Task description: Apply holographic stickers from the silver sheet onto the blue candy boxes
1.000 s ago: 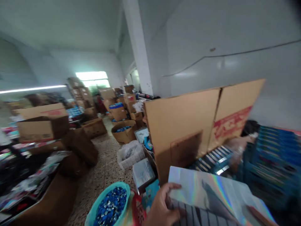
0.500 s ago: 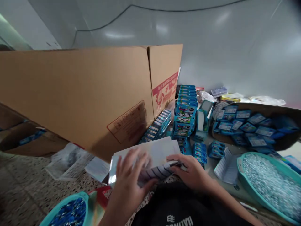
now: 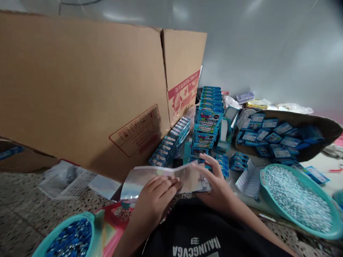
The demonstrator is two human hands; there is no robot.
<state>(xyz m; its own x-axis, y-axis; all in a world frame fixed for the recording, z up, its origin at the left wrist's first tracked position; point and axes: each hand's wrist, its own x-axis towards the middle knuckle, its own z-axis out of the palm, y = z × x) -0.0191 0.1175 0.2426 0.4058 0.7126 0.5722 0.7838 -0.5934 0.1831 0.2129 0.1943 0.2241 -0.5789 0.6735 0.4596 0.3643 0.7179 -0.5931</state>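
Both of my hands are on a clear, shiny plastic sheet or flat bag (image 3: pixel 135 184), held low in front of my black shirt. My left hand (image 3: pixel 157 198) has its fingers curled together over the near edge of the plastic, gripping it. My right hand (image 3: pixel 218 184) holds the right end, with the index finger raised above it and the other fingers partly behind. Some greyish folded layers show beside my right palm; I cannot make out what they are. Just beyond stand stacked blue candy display boxes (image 3: pixel 206 130).
A tall cardboard carton (image 3: pixel 88 85) rises at left. On the right are a cardboard box (image 3: pixel 325 137) of blue packs and a turquoise basin (image 3: pixel 297 228) of pale wrapped sweets. Another turquoise basin (image 3: pixel 92 232) with dark blue sweets sits low left. Blue packs (image 3: pixel 162 151) line the carton.
My left hand has closed on the plastic from a spread, blurred position. My right index finger has lifted. The dark striped piece between my hands no longer shows, and the view has tilted down.
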